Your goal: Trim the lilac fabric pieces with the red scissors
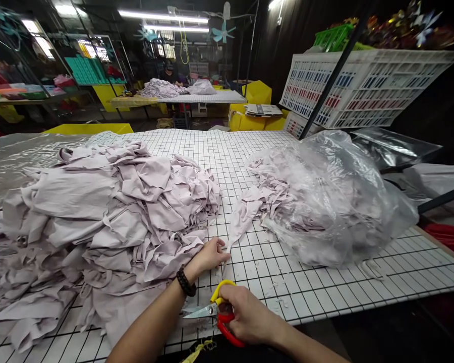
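My left hand (211,253), with a dark beaded bracelet at its wrist, pinches the narrow end of a pale lilac fabric piece (245,212). That piece stretches up and right to a heap partly covered by a clear plastic bag (340,201). My right hand (245,310) grips a pair of scissors (208,311) with one yellow and one red handle loop. The blades point left, close below my left wrist, and look slightly parted. Left of my hands spreads a large pile of lilac fabric pieces (109,201).
Small scraps (282,302) dot the grid-marked table (306,297). White crates (363,85) stand at the back right, behind a dark slanted pole (333,70). Beyond are another table (219,97) with fabric, a person (169,75) behind it, and yellow bins (258,93).
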Motion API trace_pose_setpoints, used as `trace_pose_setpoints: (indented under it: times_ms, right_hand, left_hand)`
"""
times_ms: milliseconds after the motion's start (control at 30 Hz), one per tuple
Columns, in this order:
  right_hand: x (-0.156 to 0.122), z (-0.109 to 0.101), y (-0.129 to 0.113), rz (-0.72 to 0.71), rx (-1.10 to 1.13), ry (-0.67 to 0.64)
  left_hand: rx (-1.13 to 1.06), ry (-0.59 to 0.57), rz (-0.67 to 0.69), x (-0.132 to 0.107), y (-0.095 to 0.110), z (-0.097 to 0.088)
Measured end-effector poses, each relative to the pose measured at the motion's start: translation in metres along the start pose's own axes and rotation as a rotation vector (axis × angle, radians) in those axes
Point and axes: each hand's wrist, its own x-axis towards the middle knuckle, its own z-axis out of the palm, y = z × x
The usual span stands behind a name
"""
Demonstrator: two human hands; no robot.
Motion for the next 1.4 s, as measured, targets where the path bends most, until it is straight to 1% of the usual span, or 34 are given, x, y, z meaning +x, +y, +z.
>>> trace_pose_setpoints:
  times_ms: [133, 200, 267, 333, 433, 500, 533, 600, 633, 667, 700, 767, 833, 867, 933, 967, 1033, 1067, 1133, 1200, 1233, 1267, 1300, 1333, 1400]
  right_hand:
    - [0.0, -0.001, -0.007, 0.015, 0.029, -0.051]
    - [0.0, 0.001, -0.008, 0.026, 0.034, -0.042]
    - [-0.002, 0.003, -0.007, 0.032, 0.047, -0.027]
    - [-0.005, 0.003, -0.006, 0.04, 0.078, -0.023]
    - [-0.011, -0.003, -0.002, 0.077, 0.137, 0.001]
    - [-0.012, -0.013, 0.007, 0.162, 0.185, 0.105]
    - [-0.011, -0.02, 0.014, 0.225, 0.203, 0.19]
    - [-0.005, -0.034, 0.032, 0.346, 0.211, 0.415]
    - [0.001, -0.042, 0.042, 0.385, 0.193, 0.545]
    - [0.007, -0.049, 0.052, 0.389, 0.178, 0.664]
    - [0.013, -0.056, 0.061, 0.368, 0.178, 0.739]
    - [0.028, -0.069, 0.072, 0.323, 0.198, 0.773]
    - [0.041, -0.08, 0.074, 0.279, 0.233, 0.768]
    - [0.047, -0.084, 0.072, 0.258, 0.251, 0.772]
    - [0.058, -0.093, 0.066, 0.212, 0.289, 0.768]
    - [0.064, -0.096, 0.062, 0.189, 0.311, 0.743]
    - [0.072, -0.099, 0.057, 0.154, 0.361, 0.635]
    - [0.076, -0.099, 0.056, 0.147, 0.388, 0.571]
    - [0.08, -0.098, 0.058, 0.153, 0.439, 0.474]
    - [0.078, -0.095, 0.061, 0.172, 0.484, 0.454]
    - [0.074, -0.095, 0.063, 0.181, 0.503, 0.463]
    - [0.068, -0.095, 0.064, 0.188, 0.518, 0.476]
    - [0.061, -0.095, 0.064, 0.194, 0.527, 0.488]
    - [0.052, -0.097, 0.062, 0.198, 0.529, 0.491]
    - [0.031, -0.101, 0.055, 0.2, 0.497, 0.46]
  left_hand:
    - [0.181, 0.116, 0.147, -0.01, 0.001, 0.016]
    - [0.232, 0.137, 0.195, -0.008, 0.005, 0.024]
    - [0.264, 0.137, 0.214, -0.004, 0.009, 0.028]
    - [0.278, 0.129, 0.216, 0.002, 0.011, 0.026]
    - [0.264, 0.099, 0.213, 0.005, 0.013, 0.013]
    - [0.221, 0.058, 0.203, 0.003, 0.015, 0.004]
    - [0.187, 0.025, 0.194, 0.0, 0.016, 0.0]
    - [0.102, -0.062, 0.175, -0.009, 0.021, -0.003]
    - [0.067, -0.106, 0.169, -0.014, 0.025, -0.003]
    - [0.019, -0.151, 0.168, -0.019, 0.031, -0.001]
    - [-0.054, -0.194, 0.171, -0.026, 0.037, 0.001]
    - [-0.275, -0.278, 0.182, -0.04, 0.052, 0.007]
    - [-0.512, -0.357, 0.19, -0.055, 0.067, 0.012]
    - [-0.59, -0.386, 0.196, -0.063, 0.075, 0.014]
    - [-0.631, -0.413, 0.221, -0.077, 0.086, 0.018]
    - [-0.619, -0.405, 0.24, -0.083, 0.09, 0.019]
    - [-0.572, -0.322, 0.287, -0.091, 0.094, 0.02]
    - [-0.539, -0.244, 0.317, -0.094, 0.094, 0.019]
    - [-0.474, -0.04, 0.386, -0.098, 0.092, 0.017]
    - [-0.431, 0.135, 0.438, -0.099, 0.088, 0.012]
    - [-0.426, 0.188, 0.449, -0.099, 0.086, 0.01]
    - [-0.435, 0.215, 0.452, -0.099, 0.085, 0.008]
    - [-0.457, 0.212, 0.448, -0.098, 0.084, 0.007]
    - [-0.494, 0.186, 0.443, -0.097, 0.084, 0.006]
    - [-0.582, 0.093, 0.437, -0.094, 0.084, 0.007]
